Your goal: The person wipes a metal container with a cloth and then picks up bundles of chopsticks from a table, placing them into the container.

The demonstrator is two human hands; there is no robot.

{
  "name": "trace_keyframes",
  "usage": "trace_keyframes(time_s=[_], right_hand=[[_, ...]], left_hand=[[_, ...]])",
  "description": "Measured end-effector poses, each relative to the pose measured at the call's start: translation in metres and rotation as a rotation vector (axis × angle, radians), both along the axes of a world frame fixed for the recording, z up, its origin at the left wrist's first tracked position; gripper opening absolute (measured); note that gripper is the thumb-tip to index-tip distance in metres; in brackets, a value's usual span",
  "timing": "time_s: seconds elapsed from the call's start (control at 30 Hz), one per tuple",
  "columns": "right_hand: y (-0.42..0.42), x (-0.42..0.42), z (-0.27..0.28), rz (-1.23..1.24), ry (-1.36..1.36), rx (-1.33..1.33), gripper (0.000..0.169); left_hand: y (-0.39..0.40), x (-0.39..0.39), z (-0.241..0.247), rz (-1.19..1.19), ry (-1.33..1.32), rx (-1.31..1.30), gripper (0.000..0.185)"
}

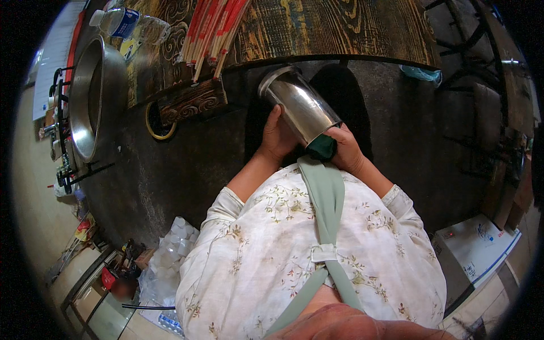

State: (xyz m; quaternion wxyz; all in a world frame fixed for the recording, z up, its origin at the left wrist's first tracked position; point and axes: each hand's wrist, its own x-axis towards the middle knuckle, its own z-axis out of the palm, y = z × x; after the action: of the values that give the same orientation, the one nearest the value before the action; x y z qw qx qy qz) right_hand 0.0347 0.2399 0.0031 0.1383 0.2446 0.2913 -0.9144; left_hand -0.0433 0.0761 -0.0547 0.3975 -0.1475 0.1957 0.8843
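A shiny stainless steel cylinder (304, 106) lies tilted in front of my belly, over my dark-clothed lap. My left hand (278, 138) grips its side from the left, with the thumb up along the metal. My right hand (347, 148) is at the near end of the cylinder, fingers partly hidden behind it. Dark green material (321, 148), which looks like cloth, shows at that near end beside my right fingers. Beyond the cylinder, paper-wrapped chopsticks (214, 38) in red and white wrappers lie on a carved wooden table (335, 32), their ends jutting past its edge.
A clear plastic bottle (148, 27) lies on the table at the left. Beside it stands a large metal basin (87, 102). A bag of white cups (174, 246) is at the lower left, a white-topped box (480, 246) at the lower right. Dark metal-framed furniture (471, 42) stands right.
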Motion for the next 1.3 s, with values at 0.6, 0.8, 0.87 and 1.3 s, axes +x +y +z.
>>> trace_keyframes(time_s=[0.6, 0.8, 0.87, 1.3], right_hand=[[-0.017, -0.007, -0.022, 0.211, 0.519, 1.273, 0.053], [-0.009, -0.022, -0.018, 0.262, 0.399, 1.183, 0.051], [-0.002, -0.027, -0.021, 0.375, 0.440, 1.376, 0.052], [0.028, -0.005, 0.002, 0.596, 0.414, 1.078, 0.052]], left_hand=[[0.014, 0.014, 0.029, -0.159, -0.037, -0.093, 0.066], [0.016, 0.010, 0.036, -0.199, 0.001, -0.067, 0.077], [0.022, 0.013, 0.042, -0.248, -0.002, -0.027, 0.082], [0.017, 0.011, 0.028, -0.101, -0.130, -0.084, 0.081]])
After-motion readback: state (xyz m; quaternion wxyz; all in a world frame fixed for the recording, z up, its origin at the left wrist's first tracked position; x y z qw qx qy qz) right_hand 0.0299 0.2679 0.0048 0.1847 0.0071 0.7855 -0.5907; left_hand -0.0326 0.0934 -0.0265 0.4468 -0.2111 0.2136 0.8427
